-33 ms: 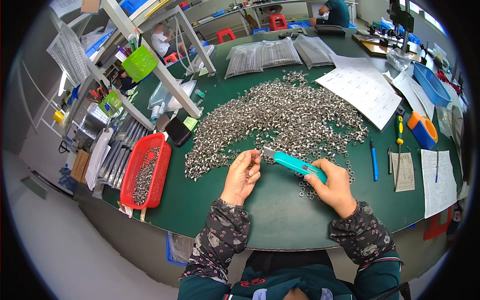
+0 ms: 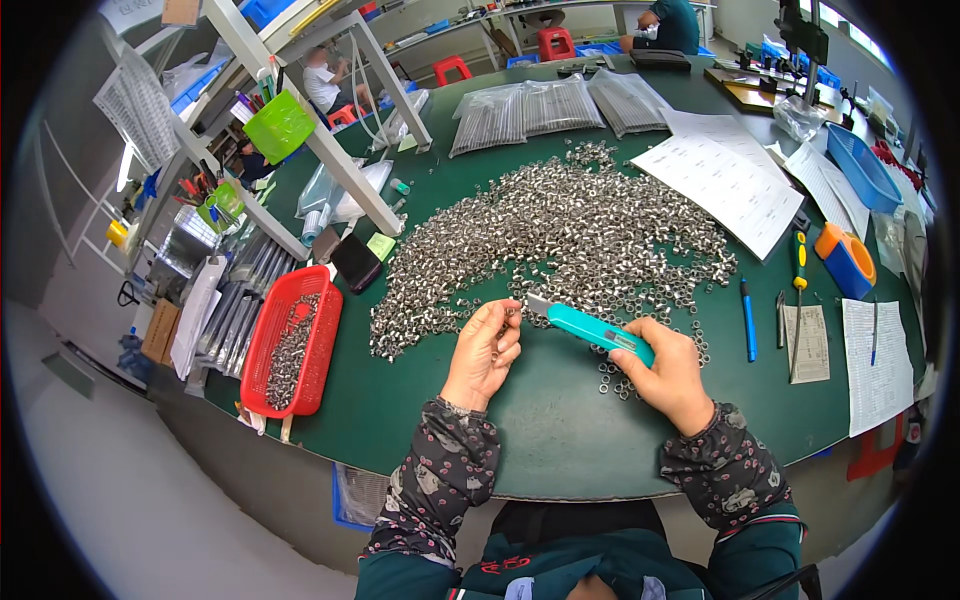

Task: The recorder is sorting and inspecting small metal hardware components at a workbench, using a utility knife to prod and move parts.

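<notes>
Your right hand (image 2: 668, 375) is clenched round a teal utility knife (image 2: 592, 329), blade tip aimed left at the grip. Your left hand (image 2: 485, 352) pinches one small metal ring (image 2: 511, 311) at the fingertips, raised so the blade meets it. Ring pile (image 2: 570, 235) lies just beyond both hands.

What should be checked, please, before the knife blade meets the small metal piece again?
1. Right hand wrapped firmly around the teal utility knife: ok.
2. Blade extended, tip pointing toward the left hand: ok.
3. Small metal piece pinched in the left fingertips: cannot tell, too small.
4. Fingers out of the blade's line: not ok, they sit just beside the tip.
5. Bare green table under both hands: ok.
6. Pile of metal pieces within reach: ok.
</notes>
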`<state>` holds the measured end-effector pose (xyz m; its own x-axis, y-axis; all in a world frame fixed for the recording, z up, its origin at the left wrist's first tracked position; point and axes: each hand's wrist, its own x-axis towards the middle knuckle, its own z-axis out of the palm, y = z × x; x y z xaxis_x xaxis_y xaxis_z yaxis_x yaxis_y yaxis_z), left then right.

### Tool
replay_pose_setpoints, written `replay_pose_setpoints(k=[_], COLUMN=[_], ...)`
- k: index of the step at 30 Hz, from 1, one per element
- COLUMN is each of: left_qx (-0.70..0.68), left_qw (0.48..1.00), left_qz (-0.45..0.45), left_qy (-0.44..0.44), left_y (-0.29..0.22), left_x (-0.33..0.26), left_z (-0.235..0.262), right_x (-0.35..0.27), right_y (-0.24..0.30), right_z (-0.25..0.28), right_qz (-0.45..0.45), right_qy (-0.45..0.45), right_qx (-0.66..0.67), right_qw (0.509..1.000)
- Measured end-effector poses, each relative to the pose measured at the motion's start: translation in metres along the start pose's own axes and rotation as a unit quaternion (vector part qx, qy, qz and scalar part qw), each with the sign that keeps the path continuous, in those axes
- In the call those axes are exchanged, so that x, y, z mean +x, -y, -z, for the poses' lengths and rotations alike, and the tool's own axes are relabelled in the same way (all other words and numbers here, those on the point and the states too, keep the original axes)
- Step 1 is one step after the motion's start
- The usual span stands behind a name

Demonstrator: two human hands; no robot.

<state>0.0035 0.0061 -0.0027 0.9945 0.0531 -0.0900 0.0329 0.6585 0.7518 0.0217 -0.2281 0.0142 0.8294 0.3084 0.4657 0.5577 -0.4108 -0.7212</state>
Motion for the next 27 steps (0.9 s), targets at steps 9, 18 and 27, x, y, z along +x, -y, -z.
replay_pose_setpoints(k=[9, 18, 27], left_qx=[0.004, 0.017, 0.059], left_qw=[1.0, 1.0, 0.998], left_qz=[-0.007, 0.001, -0.014], left_qy=[0.008, -0.002, -0.009], left_y=[-0.0009, 0.0005, 0.0022], left_x=[0.0003, -0.0001, -0.0007], left_z=[0.0004, -0.001, -0.0028], right_x=[0.0004, 0.0017, 0.0023], right_y=[0.0021, 0.0017, 0.0026], right_z=[0.0035, 0.0047, 0.0055], right_qz=[-0.087, -0.111, -0.118], right_qy=[0.089, 0.132, 0.148], right_qx=[0.023, 0.042, 0.028], right_qw=[0.992, 0.984, 0.981])
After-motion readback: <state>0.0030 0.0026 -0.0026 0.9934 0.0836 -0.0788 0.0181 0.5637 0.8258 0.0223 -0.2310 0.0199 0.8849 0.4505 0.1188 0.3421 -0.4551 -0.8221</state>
